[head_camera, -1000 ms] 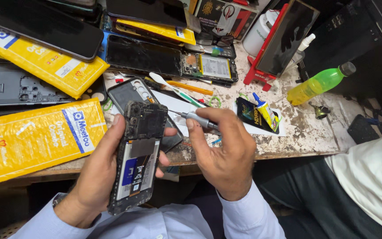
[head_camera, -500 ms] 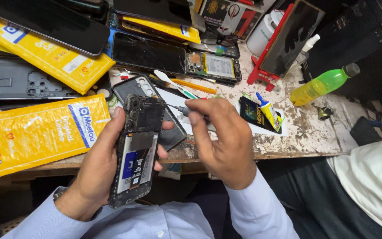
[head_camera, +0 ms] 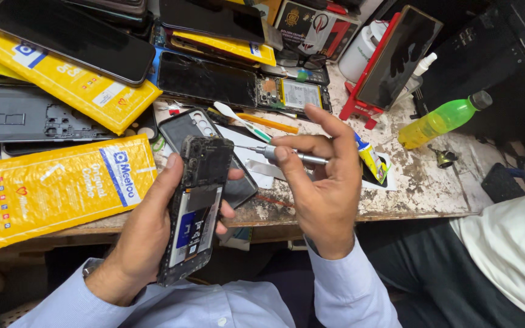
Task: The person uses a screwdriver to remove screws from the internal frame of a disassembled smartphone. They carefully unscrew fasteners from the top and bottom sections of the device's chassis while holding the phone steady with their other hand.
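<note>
Left hand (head_camera: 147,243) is closed around an opened phone (head_camera: 192,209), back cover off, board and blue-labelled battery exposed; it is held tilted just off the front edge of the bench (head_camera: 432,188), top end over the edge. Right hand (head_camera: 326,188) pinches a slim metal screwdriver (head_camera: 277,153) between thumb and two fingers, index finger raised. Change since half a second ago: the screwdriver, then hidden behind the right hand, now lies level with its tip pointing left, near the phone's top right corner; contact cannot be judged. Left grip unchanged. Reading: the tool has been brought to the upper end of the phone. A yellow packet (head_camera: 62,185) lies near the front left corner, a green bottle (head_camera: 439,119) towards the right edge.
</note>
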